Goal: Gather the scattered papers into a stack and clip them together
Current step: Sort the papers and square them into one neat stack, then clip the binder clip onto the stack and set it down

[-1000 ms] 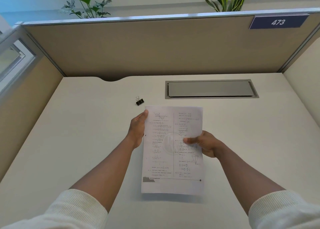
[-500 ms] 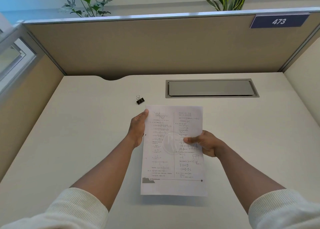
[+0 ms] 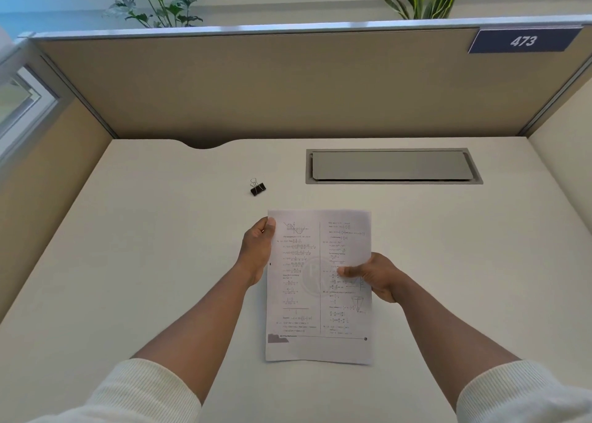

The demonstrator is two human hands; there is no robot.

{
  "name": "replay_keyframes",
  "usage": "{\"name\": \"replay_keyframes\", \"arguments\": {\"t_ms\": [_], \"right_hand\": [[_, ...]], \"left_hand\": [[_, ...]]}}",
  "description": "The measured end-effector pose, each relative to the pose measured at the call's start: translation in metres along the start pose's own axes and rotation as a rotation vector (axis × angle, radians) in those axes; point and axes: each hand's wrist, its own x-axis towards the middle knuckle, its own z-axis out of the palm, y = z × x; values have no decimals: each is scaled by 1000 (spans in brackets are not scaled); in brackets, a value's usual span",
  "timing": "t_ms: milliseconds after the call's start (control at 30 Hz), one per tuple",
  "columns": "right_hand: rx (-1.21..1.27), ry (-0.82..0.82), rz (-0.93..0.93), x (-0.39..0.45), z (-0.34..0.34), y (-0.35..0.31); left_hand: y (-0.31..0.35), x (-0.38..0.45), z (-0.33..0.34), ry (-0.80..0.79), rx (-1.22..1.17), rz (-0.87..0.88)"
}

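A stack of printed white papers (image 3: 307, 294) with maths text is held upright over the middle of the cream desk (image 3: 128, 262), its lower edge close to the surface. My left hand (image 3: 258, 249) grips the stack's left edge near the top, thumb on the front. My right hand (image 3: 374, 277) pinches the right edge at mid height, thumb across the printed face. A small black binder clip (image 3: 257, 187) lies on the desk just beyond the stack's upper left corner, apart from both hands.
A grey cable-tray lid (image 3: 392, 165) is set into the desk at the back right. Tan cubicle walls (image 3: 288, 86) close off the back and both sides, with a blue "473" sign (image 3: 523, 40) at the upper right. Plants stand behind the partition.
The stack has shifted slightly lower and nearer to me in both hands. The grips look the same, and the binder clip has not moved.
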Motion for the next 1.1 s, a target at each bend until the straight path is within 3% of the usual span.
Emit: {"name": "replay_keyframes", "arguments": {"t_ms": [333, 533, 667, 767, 1100], "right_hand": [[-49, 230, -76, 36, -2, -18], [-262, 613, -174, 72, 7, -37], [-435, 746, -290, 95, 21, -54], [-546, 725, -380, 112, 39, -69], [-840, 380, -484, 173, 120, -109]], "left_hand": [[-15, 23, -12, 40, 40, -41], [-28, 37, -20, 51, 17, -61], [-35, 46, -24, 34, 0, -71], [-40, 52, -27, 33, 8, -70], [-55, 69, -24, 143, 14, -32]]}}
